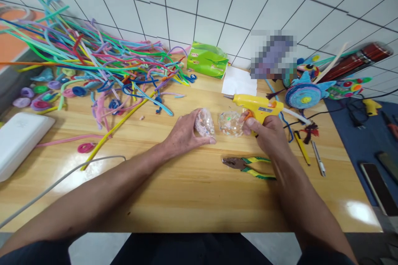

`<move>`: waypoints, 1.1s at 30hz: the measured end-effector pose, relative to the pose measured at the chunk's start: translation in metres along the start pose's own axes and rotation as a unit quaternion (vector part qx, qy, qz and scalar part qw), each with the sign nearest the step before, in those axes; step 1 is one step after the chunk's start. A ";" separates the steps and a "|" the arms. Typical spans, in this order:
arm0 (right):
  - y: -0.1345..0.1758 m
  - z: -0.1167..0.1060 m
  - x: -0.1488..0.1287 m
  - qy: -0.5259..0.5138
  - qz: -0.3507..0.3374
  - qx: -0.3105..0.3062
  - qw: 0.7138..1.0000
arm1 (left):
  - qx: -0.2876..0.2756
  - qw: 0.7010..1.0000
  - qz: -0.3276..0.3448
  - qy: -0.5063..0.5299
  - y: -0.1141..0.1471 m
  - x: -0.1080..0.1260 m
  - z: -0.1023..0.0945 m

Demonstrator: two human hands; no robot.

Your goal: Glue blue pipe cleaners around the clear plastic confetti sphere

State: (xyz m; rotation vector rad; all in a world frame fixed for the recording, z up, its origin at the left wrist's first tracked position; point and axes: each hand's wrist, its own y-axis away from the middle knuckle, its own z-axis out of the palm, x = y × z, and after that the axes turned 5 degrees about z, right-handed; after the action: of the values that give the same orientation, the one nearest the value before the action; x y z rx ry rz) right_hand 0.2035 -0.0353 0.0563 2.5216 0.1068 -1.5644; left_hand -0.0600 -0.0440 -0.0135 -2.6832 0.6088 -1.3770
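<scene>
Between the thumb and fingers of my left hand is a clear, rounded plastic piece with colourful specks, tilted on its side. My right hand grips a yellow hot glue gun, a finger by its orange trigger. The gun's metal nozzle points left, above a second clear speckled piece that lies on the table between my hands. A white glue stick sticks out of the gun's back. Pliers with green and yellow handles lie below, partly behind my right forearm.
Many coloured pipe cleaners are heaped at the back left. A green tissue pack and white paper stand near the tiled wall. On the right are a blue round fish-like craft, a yellow cutter and a white knife.
</scene>
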 end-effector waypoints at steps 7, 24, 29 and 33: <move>0.019 0.054 -0.013 -0.150 0.043 0.045 0.987 | 0.041 0.993 0.037 -0.107 0.010 0.011 0.006; -0.002 -0.003 0.006 -0.034 0.032 -0.017 0.999 | 0.024 0.999 -0.004 -0.035 0.002 0.005 -0.002; -0.006 -0.021 0.006 -0.001 0.050 -0.098 0.994 | 0.012 0.999 -0.029 0.026 0.003 0.003 -0.004; -0.005 -0.015 -0.001 0.031 0.045 -0.127 0.990 | 0.002 1.000 -0.010 0.023 0.005 0.004 -0.005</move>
State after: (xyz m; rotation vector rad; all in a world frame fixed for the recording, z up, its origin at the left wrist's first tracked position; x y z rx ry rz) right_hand 0.2160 -0.0279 0.0630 2.3427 0.1853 -1.3463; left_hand -0.0635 -0.0489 -0.0089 -2.6689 0.5852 -1.4457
